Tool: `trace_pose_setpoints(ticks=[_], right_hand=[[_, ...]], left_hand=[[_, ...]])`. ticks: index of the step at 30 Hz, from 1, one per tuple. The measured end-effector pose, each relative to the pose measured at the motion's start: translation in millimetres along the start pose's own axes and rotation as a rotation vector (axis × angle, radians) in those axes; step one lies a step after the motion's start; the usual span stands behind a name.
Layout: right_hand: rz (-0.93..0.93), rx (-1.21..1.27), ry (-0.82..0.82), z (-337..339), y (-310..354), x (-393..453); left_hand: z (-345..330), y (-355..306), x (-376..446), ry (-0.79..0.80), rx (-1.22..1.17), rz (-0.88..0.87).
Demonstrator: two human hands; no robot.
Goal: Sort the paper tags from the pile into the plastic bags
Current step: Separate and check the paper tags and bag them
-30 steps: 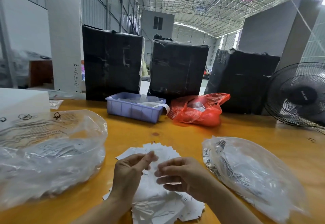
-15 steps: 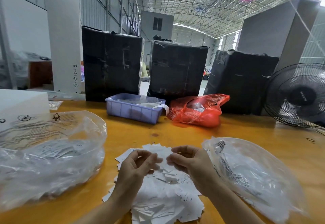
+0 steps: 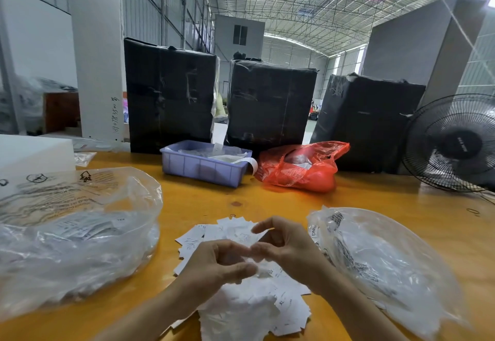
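A loose pile of white paper tags [image 3: 257, 306] lies on the orange table in front of me. My left hand [image 3: 214, 265] and my right hand [image 3: 292, 249] hover just over the pile with their fingertips almost meeting. The fingers of both are curled, and they pinch a small white tag [image 3: 245, 237] between them; motion blur hides the exact grip. A big clear plastic bag [image 3: 80, 247] with tags inside sits to the left. A second clear bag [image 3: 380, 268] with tags lies to the right, close to my right wrist.
Across the table [image 3: 267, 201] stand a lilac plastic bin [image 3: 201, 170], a red plastic bag [image 3: 300, 172] and three black-wrapped boxes [image 3: 171, 94]. A black fan [image 3: 455, 142] sits at the far right. A white box [image 3: 32, 153] is at the far left.
Both hands lifted off the middle of the pile and drew together. Their fingertips now nearly touch on a tag, and the right index finger is raised.
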State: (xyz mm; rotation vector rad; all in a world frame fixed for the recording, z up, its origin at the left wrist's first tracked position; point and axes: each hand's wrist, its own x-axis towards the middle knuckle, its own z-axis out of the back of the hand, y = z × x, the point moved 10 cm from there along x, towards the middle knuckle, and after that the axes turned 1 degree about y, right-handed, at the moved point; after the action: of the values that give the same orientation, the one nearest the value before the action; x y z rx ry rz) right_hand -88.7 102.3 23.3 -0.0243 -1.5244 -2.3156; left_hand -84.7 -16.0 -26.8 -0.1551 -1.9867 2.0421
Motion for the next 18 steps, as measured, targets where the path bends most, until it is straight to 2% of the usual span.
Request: trace_pose_setpoints(ticks=[2,5,9,11,12,14,16,18], right_hand=[[0.004,0.034,-0.085,10.7,-0.8,0.4],[-0.041,0.130,-0.142,19.1,-5.6,-0.5],[-0.141,0.152,-0.005,-8.6,-15.0,-3.0],[-0.157,0.133,0.064,-23.7,-16.0,-3.7],[-0.147,0.105,0.063,-23.8,-15.3,-2.2],[-0.093,-0.016,-0.052,-4.4,-14.1,1.8],[-0.020,-0.224,-0.220,25.7,-11.8,1.8],[0.023,-0.452,-0.292,40.6,-14.6,-0.3]], left_hand=[[11.1,5.3,1.6,-0.102,-0.031,0.045],[28.0,14.4,2.7,-0.246,-0.245,0.108],[31.5,21.8,4.1,-0.305,-0.525,0.140],[28.6,20.5,4.4,-0.297,-0.553,0.136],[29.4,20.0,4.6,-0.302,-0.545,0.131],[33.9,17.0,3.2,-0.333,-0.519,0.113],[40.5,16.2,1.9,-0.369,-0.470,0.103],[44.3,18.9,1.2,-0.391,-0.445,0.112]])
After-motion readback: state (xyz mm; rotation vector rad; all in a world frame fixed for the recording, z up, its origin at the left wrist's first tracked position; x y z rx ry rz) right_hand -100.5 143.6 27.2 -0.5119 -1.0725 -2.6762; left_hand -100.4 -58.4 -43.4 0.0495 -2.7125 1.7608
